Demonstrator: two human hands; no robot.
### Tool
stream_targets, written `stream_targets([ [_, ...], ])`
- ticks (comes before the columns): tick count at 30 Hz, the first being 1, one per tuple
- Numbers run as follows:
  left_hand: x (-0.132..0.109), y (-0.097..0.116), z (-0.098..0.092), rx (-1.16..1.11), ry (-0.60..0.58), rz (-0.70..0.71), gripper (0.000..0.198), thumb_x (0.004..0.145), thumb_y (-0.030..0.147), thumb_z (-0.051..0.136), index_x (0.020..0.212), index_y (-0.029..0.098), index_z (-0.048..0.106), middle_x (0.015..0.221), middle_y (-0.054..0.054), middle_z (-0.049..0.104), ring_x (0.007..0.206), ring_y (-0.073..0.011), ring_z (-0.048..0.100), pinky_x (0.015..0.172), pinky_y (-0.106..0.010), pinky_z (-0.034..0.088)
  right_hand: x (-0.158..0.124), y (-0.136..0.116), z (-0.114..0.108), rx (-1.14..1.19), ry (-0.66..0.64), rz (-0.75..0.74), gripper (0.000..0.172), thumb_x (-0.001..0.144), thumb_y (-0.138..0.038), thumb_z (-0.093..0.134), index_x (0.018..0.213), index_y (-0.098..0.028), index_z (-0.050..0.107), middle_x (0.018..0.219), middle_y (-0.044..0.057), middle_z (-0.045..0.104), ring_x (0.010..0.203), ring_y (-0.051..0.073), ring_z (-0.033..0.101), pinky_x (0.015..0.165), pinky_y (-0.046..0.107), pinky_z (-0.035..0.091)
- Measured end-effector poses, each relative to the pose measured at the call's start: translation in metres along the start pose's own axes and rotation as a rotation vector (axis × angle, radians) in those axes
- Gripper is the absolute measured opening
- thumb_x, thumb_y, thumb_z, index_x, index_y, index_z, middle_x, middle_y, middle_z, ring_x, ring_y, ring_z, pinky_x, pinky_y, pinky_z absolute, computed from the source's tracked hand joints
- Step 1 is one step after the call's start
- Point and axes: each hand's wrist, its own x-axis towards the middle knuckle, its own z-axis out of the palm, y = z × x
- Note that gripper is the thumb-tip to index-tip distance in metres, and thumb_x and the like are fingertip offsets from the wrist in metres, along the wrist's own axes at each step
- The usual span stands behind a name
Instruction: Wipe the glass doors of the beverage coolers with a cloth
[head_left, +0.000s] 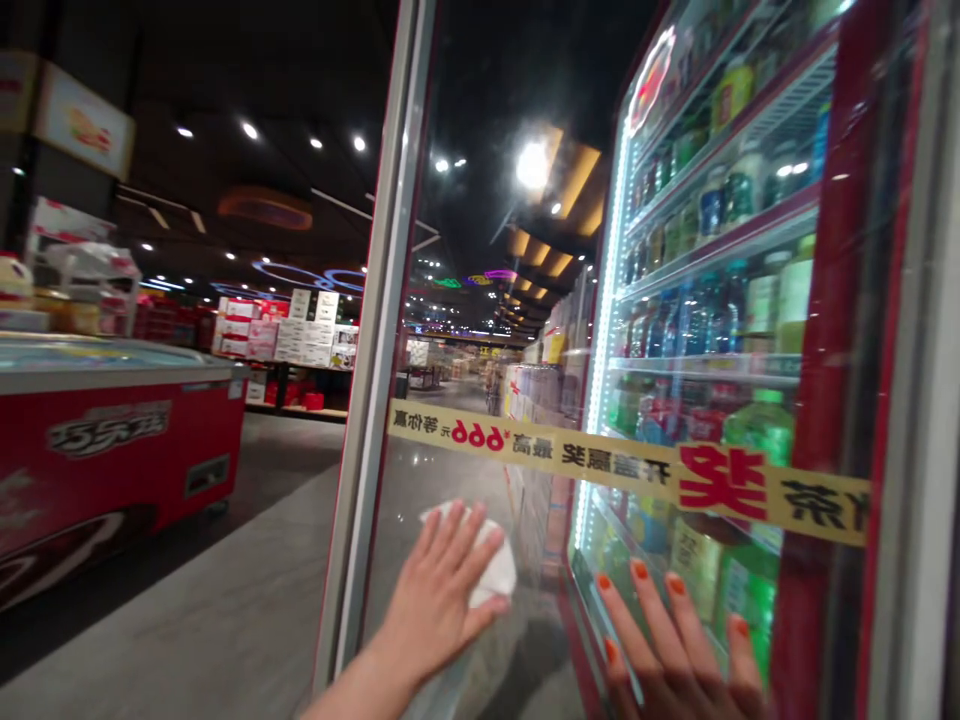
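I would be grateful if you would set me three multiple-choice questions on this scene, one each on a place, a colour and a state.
1. What does the bare left hand press the crumpled white wipe against?
A) A shelf
B) A tall glass door
C) The floor

2. What colour is the long chest freezer's front panel?
A) Blue
B) Green
C) Red

3. How is the bare right hand placed?
A) Flat on the glass, spread
B) Clenched in a fist
C) Gripping a bottle

Answers:
1. B, the wipe lies between palm and glass.
2. C, red fills the panel.
3. A, the spread fingers rest on the pane.
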Motion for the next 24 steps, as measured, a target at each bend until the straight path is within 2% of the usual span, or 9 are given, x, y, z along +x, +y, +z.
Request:
stream_targets([
  [5, 0.061, -0.031, 0.004, -0.099, 0.084, -0.544, 0.082, 0.11, 0.046, 0.043, 0.176, 0.023, 0.0, 0.185, -0.011, -0.001, 0.173, -0.0297, -0.002, 0.14, -0.061, 0.018, 0.012, 0.004, -0.006, 0.017, 0.016, -0.036, 0.055, 0.098, -0.027, 0.066, 0.152, -0.026, 0.061, 0.141, 0.005, 0.075, 0.165, 0.027, 0.034, 0.139, 0.061, 0.015],
  [7, 0.077, -0.014, 0.002, -0.112, 0.08, -0.4, 0.084, 0.109, 0.056, 0.043, 0.176, 0.023, 0.005, 0.185, -0.009, 0.004, 0.173, -0.0317, -0.003, 0.141, -0.061, 0.014, 0.016, 0.008, -0.015, 0.054, -0.019, -0.054, 0.062, 0.099, -0.023, 0.061, 0.16, -0.023, 0.053, 0.152, 0.008, 0.067, 0.166, 0.026, 0.03, 0.14, 0.059, 0.013],
  [9, 0.067, 0.004, -0.002, -0.088, 0.039, -0.065, 0.088, 0.105, 0.067, 0.045, 0.176, 0.024, 0.016, 0.185, -0.004, 0.012, 0.173, -0.0314, 0.0, 0.143, -0.053, 0.006, 0.019, 0.015, -0.023, 0.098, -0.053, -0.054, 0.068, 0.1, -0.02, 0.056, 0.167, -0.021, 0.042, 0.169, 0.012, 0.049, 0.167, 0.026, 0.028, 0.139, 0.057, 0.014],
  [11, 0.044, 0.001, -0.007, -0.055, 0.002, 0.176, 0.089, 0.102, 0.072, 0.048, 0.175, 0.027, 0.022, 0.184, 0.0, 0.015, 0.173, -0.0293, 0.004, 0.143, -0.046, 0.003, 0.019, 0.025, -0.028, 0.072, -0.048, 0.011, 0.072, 0.101, -0.019, 0.054, 0.171, -0.02, 0.033, 0.178, 0.013, 0.032, 0.168, 0.03, 0.026, 0.138, 0.059, 0.019],
  [12, 0.035, -0.009, -0.009, -0.042, -0.007, 0.174, 0.088, 0.103, 0.069, 0.05, 0.175, 0.028, 0.021, 0.184, 0.0, 0.014, 0.173, -0.0282, 0.005, 0.143, -0.045, 0.005, 0.018, 0.029, -0.028, 0.026, -0.041, 0.072, 0.073, 0.103, -0.021, 0.053, 0.172, -0.019, 0.031, 0.18, 0.015, 0.027, 0.168, 0.033, 0.024, 0.137, 0.062, 0.02],
  [16, 0.068, -0.061, -0.008, -0.084, 0.004, -0.393, 0.085, 0.108, 0.055, 0.048, 0.176, 0.029, 0.003, 0.185, -0.01, 0.0, 0.172, -0.0331, 0.001, 0.14, -0.062, 0.02, 0.014, 0.038, -0.019, -0.163, -0.037, 0.178, 0.07, 0.108, -0.033, 0.045, 0.171, -0.008, 0.026, 0.177, 0.026, 0.023, 0.168, 0.041, 0.019, 0.131, 0.079, 0.019],
  [18, 0.106, -0.054, -0.008, -0.131, 0.038, -0.536, 0.088, 0.108, 0.058, 0.045, 0.176, 0.029, -0.001, 0.185, -0.011, -0.006, 0.172, -0.0367, -0.002, 0.137, -0.069, 0.021, 0.012, 0.039, -0.016, -0.193, -0.021, 0.122, 0.071, 0.107, -0.033, 0.051, 0.17, -0.006, 0.03, 0.174, 0.028, 0.031, 0.167, 0.042, 0.026, 0.13, 0.08, 0.023],
  [21, 0.127, -0.003, -0.009, -0.115, 0.048, -0.26, 0.092, 0.104, 0.067, 0.047, 0.176, 0.027, 0.006, 0.186, -0.007, -0.001, 0.173, -0.0349, -0.006, 0.14, -0.064, 0.017, 0.011, 0.04, -0.017, -0.186, 0.023, 0.057, 0.07, 0.103, -0.03, 0.058, 0.166, -0.006, 0.038, 0.17, 0.028, 0.04, 0.164, 0.042, 0.031, 0.129, 0.078, 0.028],
  [24, 0.101, 0.02, -0.012, -0.068, 0.02, 0.176, 0.09, 0.102, 0.076, 0.045, 0.174, 0.028, 0.023, 0.186, -0.001, 0.008, 0.173, -0.0303, 0.003, 0.143, -0.05, 0.011, 0.012, 0.042, -0.019, -0.159, 0.058, 0.054, 0.069, 0.104, -0.034, 0.057, 0.164, -0.003, 0.042, 0.168, 0.029, 0.042, 0.164, 0.041, 0.033, 0.132, 0.075, 0.026],
])
